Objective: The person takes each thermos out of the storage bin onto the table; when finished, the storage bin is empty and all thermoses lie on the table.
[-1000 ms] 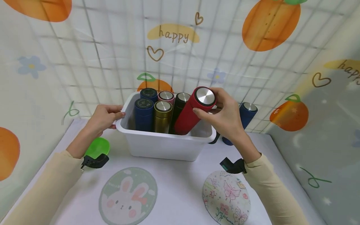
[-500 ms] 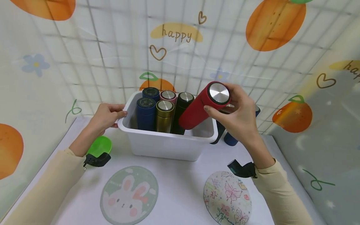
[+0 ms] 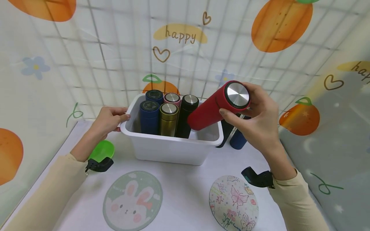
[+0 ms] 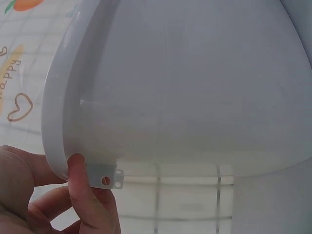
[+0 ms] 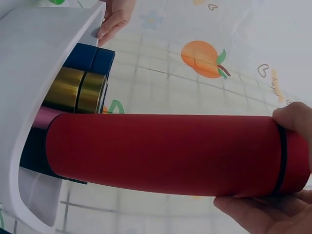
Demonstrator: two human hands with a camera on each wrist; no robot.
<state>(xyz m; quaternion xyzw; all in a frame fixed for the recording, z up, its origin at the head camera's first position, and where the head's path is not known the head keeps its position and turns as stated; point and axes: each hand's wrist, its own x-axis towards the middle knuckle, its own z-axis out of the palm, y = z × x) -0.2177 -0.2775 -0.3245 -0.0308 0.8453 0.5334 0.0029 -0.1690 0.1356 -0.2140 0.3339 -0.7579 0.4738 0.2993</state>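
My right hand (image 3: 260, 118) grips a red thermos flask (image 3: 214, 104) near its silver-topped lid. The flask leans, its base over the right part of a white plastic bin (image 3: 170, 149). In the right wrist view the red flask (image 5: 165, 153) lies across the middle, thumb and fingers around its lid end. My left hand (image 3: 108, 122) pinches the bin's left rim; the left wrist view shows fingers (image 4: 80, 190) on that rim. Inside the bin stand two blue flasks (image 3: 149, 118), a gold flask (image 3: 168, 120), a pink flask (image 3: 172, 97) and a black flask (image 3: 186, 118).
Behind the bin's right end, a blue flask (image 3: 238, 139) and a black item are partly hidden by my right hand. A green bowl (image 3: 102, 150) sits left of the bin. In front lie a round rabbit mat (image 3: 133, 200) and a butterfly mat (image 3: 233, 203).
My right hand has drawn the red flask up and to the right, tilting it further, away from the black flask. My left hand stays on the bin's rim.
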